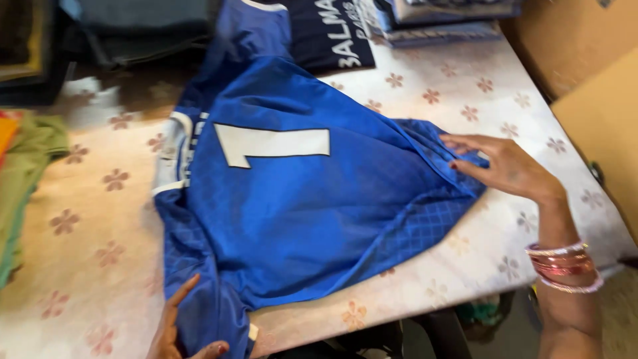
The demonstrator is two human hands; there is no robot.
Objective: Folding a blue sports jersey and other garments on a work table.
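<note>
- Both hands are on a blue jersey (292, 213) spread over the table. The left hand (174, 332) sits at the near edge, low in the view and partly cut off; its forefinger points up along the near left part of the cloth, while the other fingers curl at the fabric. Whether they pinch it or only press on it cannot be told.
- Further out on the right, the right hand (508, 166) lies nearly flat and open, fingers stretched leftward onto the jersey's right-hand edge, touching the cloth rather than closing on it. Pink and pale bangles (563, 264) ring that wrist.
- Between the hands the jersey lies across the middle of the table, a large white numeral (269, 143) facing up and a white-trimmed part (174, 156) at its left side. Its near left corner hangs toward the table's near edge; the right side is bunched into soft creases under the fingers.
- Judging from this, the garment is being laid out and smoothed, the early part of a fold. A next move would call for a firm hold at both sides, so the slippery cloth stays flat.
- Under it is a pale tablecloth (465, 93) patterned with small reddish flowers.
- At the far left lies green cloth (30, 159); at the far side a dark garment with white print (329, 33) touches the jersey's far end, with a stack of folded clothes (438, 20) just right of it.
- A brown cardboard box (598, 100) stands at the far right.
</note>
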